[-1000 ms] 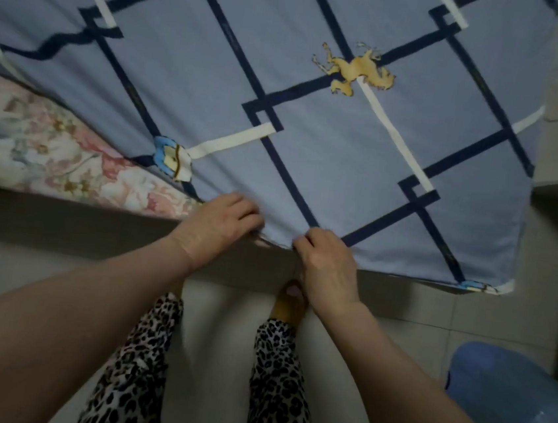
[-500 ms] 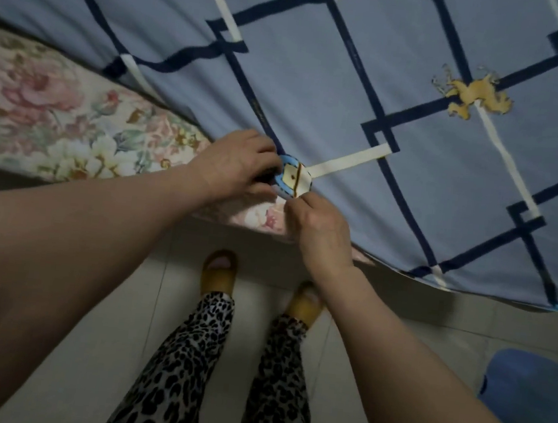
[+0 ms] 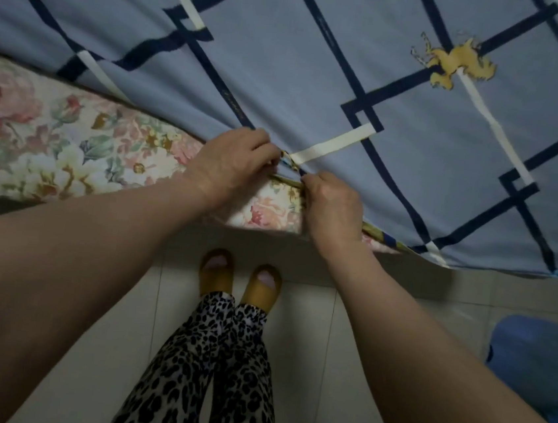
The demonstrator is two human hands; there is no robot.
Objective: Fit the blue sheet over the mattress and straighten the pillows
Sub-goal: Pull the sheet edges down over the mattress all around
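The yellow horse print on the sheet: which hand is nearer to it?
Right. The right hand grips the sheet edge below-left of the horse print; the left hand is farther left.

I'm looking at a home bedroom: a mattress in pink-and-cream floral cloth (image 3: pixel 70 151) fills the far side, half covered by a blue cotton sheet with navy and cream bands (image 3: pixel 286 60). Near me lie pale square floor tiles (image 3: pixel 300 351), with mustard-yellow open-toed house slippers (image 3: pixel 239 281) on them.
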